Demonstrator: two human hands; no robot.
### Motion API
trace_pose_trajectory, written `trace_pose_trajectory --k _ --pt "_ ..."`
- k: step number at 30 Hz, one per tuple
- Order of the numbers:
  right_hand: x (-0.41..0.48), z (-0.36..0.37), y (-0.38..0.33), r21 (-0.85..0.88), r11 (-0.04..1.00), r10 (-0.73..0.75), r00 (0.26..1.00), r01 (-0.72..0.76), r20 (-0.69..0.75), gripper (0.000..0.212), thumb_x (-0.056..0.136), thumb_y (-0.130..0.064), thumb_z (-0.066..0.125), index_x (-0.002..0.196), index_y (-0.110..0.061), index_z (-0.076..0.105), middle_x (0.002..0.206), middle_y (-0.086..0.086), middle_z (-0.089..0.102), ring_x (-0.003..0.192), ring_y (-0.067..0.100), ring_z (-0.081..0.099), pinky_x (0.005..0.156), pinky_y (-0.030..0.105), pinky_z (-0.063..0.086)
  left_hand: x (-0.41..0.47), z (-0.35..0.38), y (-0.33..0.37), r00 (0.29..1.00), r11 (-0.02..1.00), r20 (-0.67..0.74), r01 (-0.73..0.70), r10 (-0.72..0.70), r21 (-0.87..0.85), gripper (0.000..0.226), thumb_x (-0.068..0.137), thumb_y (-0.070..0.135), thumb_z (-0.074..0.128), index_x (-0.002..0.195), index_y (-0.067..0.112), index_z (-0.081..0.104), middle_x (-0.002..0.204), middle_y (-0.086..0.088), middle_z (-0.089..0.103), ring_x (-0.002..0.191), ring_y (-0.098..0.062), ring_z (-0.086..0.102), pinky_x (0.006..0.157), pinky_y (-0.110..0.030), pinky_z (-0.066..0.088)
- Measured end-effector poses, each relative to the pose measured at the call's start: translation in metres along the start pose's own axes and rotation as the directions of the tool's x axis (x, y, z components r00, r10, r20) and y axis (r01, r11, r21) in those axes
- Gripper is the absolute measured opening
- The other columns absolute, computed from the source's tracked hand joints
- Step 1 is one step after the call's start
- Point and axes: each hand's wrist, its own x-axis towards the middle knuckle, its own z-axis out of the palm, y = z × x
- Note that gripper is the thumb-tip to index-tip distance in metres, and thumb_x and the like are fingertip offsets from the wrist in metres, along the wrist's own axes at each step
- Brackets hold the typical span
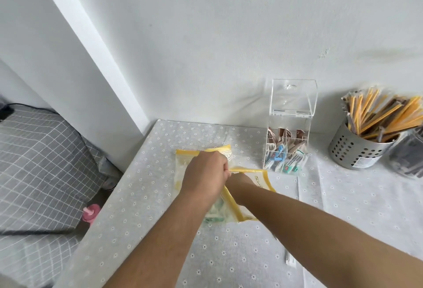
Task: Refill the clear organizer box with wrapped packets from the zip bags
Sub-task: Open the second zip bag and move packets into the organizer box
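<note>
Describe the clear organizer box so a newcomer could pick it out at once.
Start at the table with the daisy-print cloth and look to its back edge by the white wall. The box stands there, left of the perforated metal cup full of sticks. It alone is see-through: its lid is raised, and brown, blue and green packets sit in its compartments.

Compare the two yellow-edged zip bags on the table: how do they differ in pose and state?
The far zip bag lies flat on the tablecloth with nothing reaching into it; the near zip bag is lifted and opened. The left hand grips the near bag's rim and the right forearm enters it, hiding the hand. Both are clear plastic with yellow borders.
</note>
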Motion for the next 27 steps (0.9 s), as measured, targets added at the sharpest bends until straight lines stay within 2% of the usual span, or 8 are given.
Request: trace_pose_trajectory --k 3,8,14,17,19,23,25,27 --pt "0.003 0.001 0.000 -0.050 0.999 -0.017 1.000 0.016 -0.016 0.022 0.092 0.004 0.043 0.107 -0.005 0.056 0.119 0.013 0.062 0.113 0.030 0.058 0.083 0.033 0.047 0.002 0.002 -0.002 1.000 1.000 -0.021 -0.009 0.009 0.011 0.012 0.086 0.022 0.065 0.081 0.014 0.073 0.085 -0.002 0.072 0.081 -0.021 0.067 0.064 -0.025 0.045" --pt "0.006 0.007 0.004 -0.086 0.994 -0.075 0.996 0.071 -0.041 0.028 0.091 0.005 0.043 0.116 0.005 0.056 0.112 0.015 0.065 0.102 0.031 0.063 0.074 0.033 0.047 0.003 0.002 -0.006 0.998 1.000 -0.056 -0.020 0.021 0.011 0.013 0.087 0.016 0.062 0.082 0.015 0.073 0.087 0.001 0.074 0.084 -0.018 0.067 0.067 -0.023 0.045" --pt "-0.001 -0.003 0.007 -0.033 0.991 -0.133 0.975 0.129 -0.178 0.026 0.087 0.009 0.041 0.105 0.004 0.058 0.108 0.019 0.063 0.100 0.034 0.060 0.074 0.036 0.045 0.005 0.002 -0.007 0.999 1.000 -0.048 -0.003 0.003 0.007 0.011 0.087 0.021 0.064 0.082 0.016 0.072 0.089 -0.002 0.073 0.085 -0.021 0.066 0.070 -0.026 0.047" --pt "-0.011 -0.010 0.015 0.004 0.986 -0.164 0.968 0.168 -0.190 0.025 0.087 0.002 0.042 0.104 -0.002 0.060 0.109 0.017 0.063 0.101 0.033 0.058 0.074 0.036 0.043 0.008 0.001 -0.005 0.999 1.000 -0.043 0.012 -0.011 0.028 0.010 0.086 0.021 0.065 0.082 0.015 0.072 0.088 -0.005 0.073 0.083 -0.024 0.066 0.069 -0.028 0.048" --pt "-0.018 -0.012 0.021 0.126 0.979 -0.129 0.969 0.158 -0.213 0.023 0.086 -0.004 0.043 0.101 -0.008 0.060 0.106 0.014 0.063 0.099 0.032 0.058 0.074 0.035 0.044 0.010 0.001 -0.004 0.999 0.999 -0.046 0.023 -0.021 0.042 0.009 0.086 0.019 0.065 0.081 0.013 0.071 0.086 -0.007 0.073 0.080 -0.025 0.066 0.067 -0.029 0.048" --pt "-0.046 -0.024 0.034 0.419 0.887 -0.005 0.913 0.193 -0.408 0.017 0.086 -0.013 0.054 0.098 -0.009 0.066 0.096 0.009 0.067 0.087 0.026 0.060 0.074 0.033 0.048 0.013 0.002 -0.003 0.998 0.995 -0.042 0.058 -0.055 0.078 0.011 0.086 0.017 0.064 0.083 0.009 0.071 0.084 -0.010 0.072 0.079 -0.029 0.066 0.065 -0.031 0.049" --pt "-0.067 -0.027 0.045 0.620 0.758 0.116 0.893 0.204 -0.436 0.011 0.086 -0.014 0.063 0.095 -0.011 0.069 0.084 0.005 0.069 0.072 0.018 0.062 0.072 0.030 0.053 0.015 0.002 -0.001 0.997 0.993 -0.045 0.074 -0.070 0.095 0.011 0.085 0.016 0.064 0.082 0.008 0.071 0.082 -0.011 0.071 0.076 -0.029 0.066 0.063 -0.031 0.049" --pt "-0.085 -0.028 0.059 0.796 0.574 0.250 0.884 0.194 -0.395 0.007 0.084 -0.013 0.068 0.090 -0.010 0.070 0.068 0.001 0.066 0.059 0.014 0.060 0.064 0.028 0.053 0.016 0.003 0.001 0.995 0.990 -0.046 0.092 -0.087 0.108 0.010 0.085 0.014 0.064 0.082 0.008 0.070 0.080 -0.010 0.071 0.074 -0.028 0.067 0.064 -0.032 0.052"
